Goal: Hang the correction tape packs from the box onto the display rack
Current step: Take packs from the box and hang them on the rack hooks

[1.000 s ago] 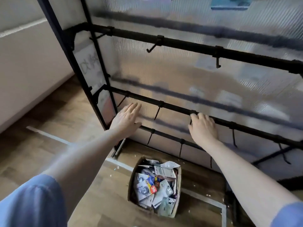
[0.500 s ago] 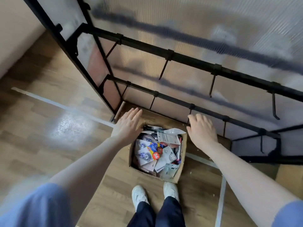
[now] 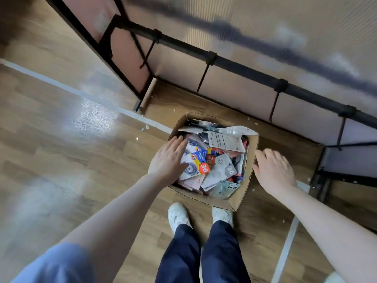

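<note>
Head view: both hands, left (image 3: 168,160) and right (image 3: 273,170), reach empty, fingers loose, toward box (image 3: 237,201); tangled packs (image 3: 204,162) may snag.

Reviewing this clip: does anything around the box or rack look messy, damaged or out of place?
Mostly minor. The packs lie jumbled in the cardboard box, one grey pack sticking over its far rim. Small paper scraps litter the wooden floor. The rack's hooks in view hang empty.
</note>
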`<action>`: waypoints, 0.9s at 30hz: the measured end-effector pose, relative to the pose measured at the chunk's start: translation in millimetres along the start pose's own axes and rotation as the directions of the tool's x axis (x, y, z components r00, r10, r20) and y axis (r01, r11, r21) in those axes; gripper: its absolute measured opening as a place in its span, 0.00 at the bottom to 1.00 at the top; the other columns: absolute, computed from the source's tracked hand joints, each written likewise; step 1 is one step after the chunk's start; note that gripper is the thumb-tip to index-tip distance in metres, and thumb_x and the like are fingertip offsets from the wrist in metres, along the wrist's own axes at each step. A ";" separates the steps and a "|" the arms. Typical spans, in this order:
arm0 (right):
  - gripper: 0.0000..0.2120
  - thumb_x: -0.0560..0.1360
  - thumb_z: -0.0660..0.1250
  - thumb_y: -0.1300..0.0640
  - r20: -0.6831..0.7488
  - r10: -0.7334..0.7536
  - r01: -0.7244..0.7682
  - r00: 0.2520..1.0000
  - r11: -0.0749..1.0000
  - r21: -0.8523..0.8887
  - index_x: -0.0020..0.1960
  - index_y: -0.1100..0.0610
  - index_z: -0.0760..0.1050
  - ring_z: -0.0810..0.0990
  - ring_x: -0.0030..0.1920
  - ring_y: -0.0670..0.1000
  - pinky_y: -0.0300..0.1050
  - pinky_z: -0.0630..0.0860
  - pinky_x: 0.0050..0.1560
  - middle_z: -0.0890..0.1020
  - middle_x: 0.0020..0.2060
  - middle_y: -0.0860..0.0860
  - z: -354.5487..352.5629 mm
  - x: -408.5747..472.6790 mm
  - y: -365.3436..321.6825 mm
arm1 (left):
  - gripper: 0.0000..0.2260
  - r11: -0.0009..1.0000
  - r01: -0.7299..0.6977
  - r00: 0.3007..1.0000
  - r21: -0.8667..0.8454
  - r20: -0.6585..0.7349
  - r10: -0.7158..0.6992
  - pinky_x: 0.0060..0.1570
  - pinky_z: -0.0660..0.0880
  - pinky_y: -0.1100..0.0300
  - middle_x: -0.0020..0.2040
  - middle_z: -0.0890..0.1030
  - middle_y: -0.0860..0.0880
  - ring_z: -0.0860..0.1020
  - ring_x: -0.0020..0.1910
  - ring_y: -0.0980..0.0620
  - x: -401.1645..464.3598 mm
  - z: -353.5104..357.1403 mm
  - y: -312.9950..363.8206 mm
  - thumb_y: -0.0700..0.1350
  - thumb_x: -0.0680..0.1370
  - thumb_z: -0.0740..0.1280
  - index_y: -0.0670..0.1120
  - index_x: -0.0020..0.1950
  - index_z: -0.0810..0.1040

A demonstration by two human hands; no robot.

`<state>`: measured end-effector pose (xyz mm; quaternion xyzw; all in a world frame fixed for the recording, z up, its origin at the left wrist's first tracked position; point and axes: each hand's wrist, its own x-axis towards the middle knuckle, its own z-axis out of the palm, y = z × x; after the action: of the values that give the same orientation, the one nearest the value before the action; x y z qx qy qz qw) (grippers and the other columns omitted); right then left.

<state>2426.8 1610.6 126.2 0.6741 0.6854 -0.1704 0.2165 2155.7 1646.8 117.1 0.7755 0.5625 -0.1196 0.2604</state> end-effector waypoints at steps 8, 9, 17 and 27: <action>0.18 0.80 0.55 0.52 0.138 -0.001 0.000 0.990 1.000 0.008 0.68 0.55 0.64 0.70 0.62 0.53 0.46 0.68 0.61 0.72 0.60 0.52 78.8 9.4 -3.6 | 0.33 0.999 -0.035 0.992 0.015 0.124 0.032 0.72 0.44 0.60 0.77 0.50 0.50 0.47 0.76 0.52 21.8 82.2 -14.2 0.53 0.79 0.61 0.48 0.77 0.47; 0.18 0.80 0.55 0.52 0.143 -0.005 0.003 0.990 1.000 0.016 0.68 0.55 0.63 0.70 0.62 0.52 0.45 0.68 0.62 0.72 0.61 0.52 84.7 12.4 -4.5 | 0.33 0.999 -0.037 0.990 0.023 0.134 0.034 0.72 0.44 0.59 0.77 0.49 0.49 0.47 0.76 0.52 26.0 89.0 -15.3 0.54 0.79 0.61 0.48 0.77 0.46; 0.19 0.80 0.57 0.53 0.147 -0.023 0.009 0.989 0.996 0.094 0.69 0.56 0.64 0.69 0.63 0.54 0.47 0.68 0.63 0.72 0.62 0.53 121.5 37.6 -15.3 | 0.33 0.992 -0.074 0.985 0.102 0.161 0.057 0.72 0.45 0.59 0.77 0.48 0.48 0.47 0.76 0.50 63.9 119.1 -22.5 0.53 0.79 0.61 0.48 0.77 0.44; 0.21 0.80 0.56 0.52 0.199 -0.019 -0.007 0.980 0.991 0.132 0.71 0.56 0.61 0.68 0.65 0.53 0.45 0.68 0.64 0.70 0.64 0.53 161.6 45.7 -21.2 | 0.34 0.897 -0.353 0.928 0.266 0.222 0.300 0.73 0.46 0.54 0.78 0.45 0.47 0.46 0.76 0.48 93.8 144.3 -29.3 0.46 0.80 0.61 0.53 0.76 0.40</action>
<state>2416.6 1563.8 -36.2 0.6643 0.6494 -0.2828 0.2387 2175.6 1651.9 -56.2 0.8761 0.3739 -0.2259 0.2041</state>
